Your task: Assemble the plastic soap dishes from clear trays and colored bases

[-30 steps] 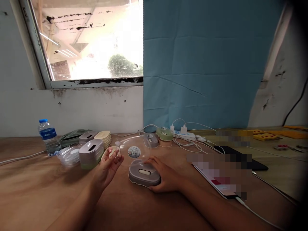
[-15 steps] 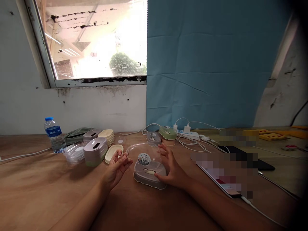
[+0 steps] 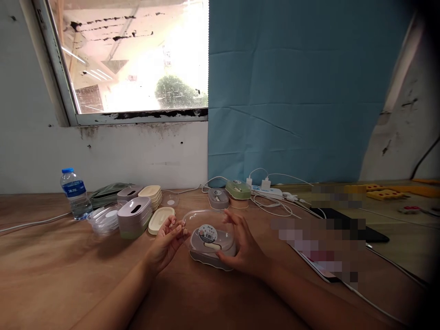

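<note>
A clear plastic cover [image 3: 225,231] with a round printed label [image 3: 207,233] is held just above a mauve lidded box [image 3: 213,260]. The box has a wavy cream edge at its bottom and a cream oval on top, seen through the cover. My left hand [image 3: 169,243] pinches the cover's left rim between thumb and fingers. At the right side, my right hand [image 3: 245,250] spans the cover, with its fingers at the far rim and its thumb at the near rim. Whether the cover touches the box is hard to see.
To the left are mauve slotted boxes [image 3: 134,220], clear covers [image 3: 105,220], cream lids [image 3: 161,219] and a water bottle [image 3: 76,195]. Behind sit a small grey box [image 3: 218,198], a green box [image 3: 238,189] and a power strip [image 3: 268,190] with cables. A tablet-like device lies right.
The clear cover has come down over the mauve box and tilts less. My right hand has moved slightly down and left with it; my left hand stays at the left rim.
</note>
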The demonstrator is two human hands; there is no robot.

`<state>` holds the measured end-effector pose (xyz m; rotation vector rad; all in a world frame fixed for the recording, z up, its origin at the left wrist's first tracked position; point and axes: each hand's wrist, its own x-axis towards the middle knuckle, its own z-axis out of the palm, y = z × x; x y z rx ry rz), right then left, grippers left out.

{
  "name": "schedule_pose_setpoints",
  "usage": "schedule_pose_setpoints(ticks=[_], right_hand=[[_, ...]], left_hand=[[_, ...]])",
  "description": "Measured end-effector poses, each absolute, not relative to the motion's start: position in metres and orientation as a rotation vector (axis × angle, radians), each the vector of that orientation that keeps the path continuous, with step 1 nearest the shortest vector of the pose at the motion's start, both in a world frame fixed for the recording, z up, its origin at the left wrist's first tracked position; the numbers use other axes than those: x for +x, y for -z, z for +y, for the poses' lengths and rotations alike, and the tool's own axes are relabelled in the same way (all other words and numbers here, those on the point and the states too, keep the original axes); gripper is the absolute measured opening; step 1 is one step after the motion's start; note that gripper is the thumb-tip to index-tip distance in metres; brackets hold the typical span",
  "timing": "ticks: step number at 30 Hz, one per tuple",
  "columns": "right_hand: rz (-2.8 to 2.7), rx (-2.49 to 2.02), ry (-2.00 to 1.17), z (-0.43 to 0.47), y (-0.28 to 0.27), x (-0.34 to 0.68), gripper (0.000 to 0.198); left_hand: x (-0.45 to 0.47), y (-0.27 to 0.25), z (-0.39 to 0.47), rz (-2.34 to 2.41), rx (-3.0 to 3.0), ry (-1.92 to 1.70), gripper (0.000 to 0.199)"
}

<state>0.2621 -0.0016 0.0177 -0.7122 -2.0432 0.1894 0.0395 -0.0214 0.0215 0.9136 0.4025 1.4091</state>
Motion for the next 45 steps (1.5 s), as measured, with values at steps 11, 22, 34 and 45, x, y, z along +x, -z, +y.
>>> schedule_pose_setpoints(ticks=[11, 22, 34, 45], right_hand=[[-2.052, -1.187, -0.531, 0.014, -0.01, 0.274, 0.08], [-2.196, -1.34, -0.616, 0.017, -0.014, 0.28, 0.074], [-2.484, -1.048, -0.409, 0.012, -0.032, 0.291, 0.099], [-2.673, -0.845, -0.497, 0.007, -0.034, 0.284, 0.081]], left_hand=[[0.041, -0.005, -0.003, 1.032, 1.259, -1.332, 0.037], [0.043, -0.003, -0.007, 0.933, 1.468, -1.057, 0.042], [0.041, -0.001, -0.007, 0.912, 1.468, -1.063, 0.036], [0.035, -0.001, -0.004, 0.952, 1.524, -1.082, 0.034]])
